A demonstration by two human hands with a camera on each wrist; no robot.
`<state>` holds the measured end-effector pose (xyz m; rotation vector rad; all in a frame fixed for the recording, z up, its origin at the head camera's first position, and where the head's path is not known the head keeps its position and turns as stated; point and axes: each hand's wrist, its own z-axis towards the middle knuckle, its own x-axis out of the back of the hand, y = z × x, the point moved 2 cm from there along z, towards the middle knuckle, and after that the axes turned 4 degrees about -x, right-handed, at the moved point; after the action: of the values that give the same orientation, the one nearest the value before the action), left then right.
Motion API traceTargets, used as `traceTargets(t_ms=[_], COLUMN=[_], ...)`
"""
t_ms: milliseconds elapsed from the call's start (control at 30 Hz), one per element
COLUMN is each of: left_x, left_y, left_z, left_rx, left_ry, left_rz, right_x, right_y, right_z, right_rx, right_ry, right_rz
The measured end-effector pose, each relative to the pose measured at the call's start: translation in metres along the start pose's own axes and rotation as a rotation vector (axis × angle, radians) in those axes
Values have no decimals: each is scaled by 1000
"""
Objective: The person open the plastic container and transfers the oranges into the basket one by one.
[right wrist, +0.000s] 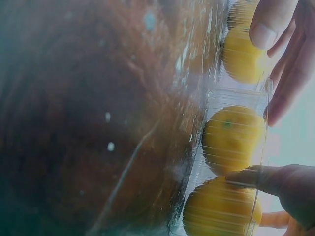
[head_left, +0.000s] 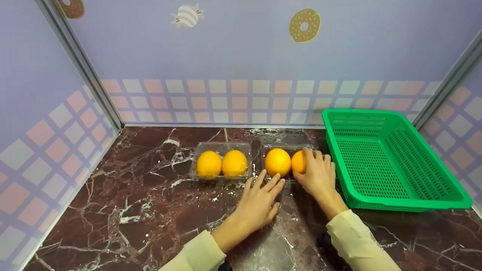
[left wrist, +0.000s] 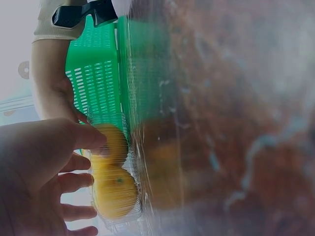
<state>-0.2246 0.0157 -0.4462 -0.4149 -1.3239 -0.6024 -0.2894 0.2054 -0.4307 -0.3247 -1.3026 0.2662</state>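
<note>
Two clear plastic containers stand side by side, each with two oranges in it. My right hand (head_left: 320, 173) holds the right-hand orange (head_left: 298, 162) of the right container (head_left: 280, 145), fingers curled over its far side. In the right wrist view its thumb (right wrist: 268, 179) lies against that orange (right wrist: 219, 209). Next to it sits another orange (head_left: 278, 162) in the same container. My left hand (head_left: 260, 203) has its fingers spread, with the fingertips at the near edge of the right container. It holds nothing.
The left container (head_left: 222, 144) holds two oranges (head_left: 209, 164) touching or nearly so. A green slatted plastic basket (head_left: 395, 203) stands close on the right, beside my right forearm. Patterned walls enclose the dark marbled tabletop (head_left: 150, 210) at the back and both sides.
</note>
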Motion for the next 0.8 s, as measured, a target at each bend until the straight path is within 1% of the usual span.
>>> traceTargets(t_ms=[167, 467, 800], left_x=[1, 0, 0], left_y=[0, 1, 2], left_z=[1, 1, 0], left_rx=[6, 15, 7], left_ry=[-2, -12, -6], left_rz=[-3, -5, 2], right_x=[1, 2, 8], right_y=[-1, -3, -6], right_z=[1, 3, 2], right_rx=[-3, -27, -41], right_ry=[8, 6, 25], right_rz=[15, 81, 120])
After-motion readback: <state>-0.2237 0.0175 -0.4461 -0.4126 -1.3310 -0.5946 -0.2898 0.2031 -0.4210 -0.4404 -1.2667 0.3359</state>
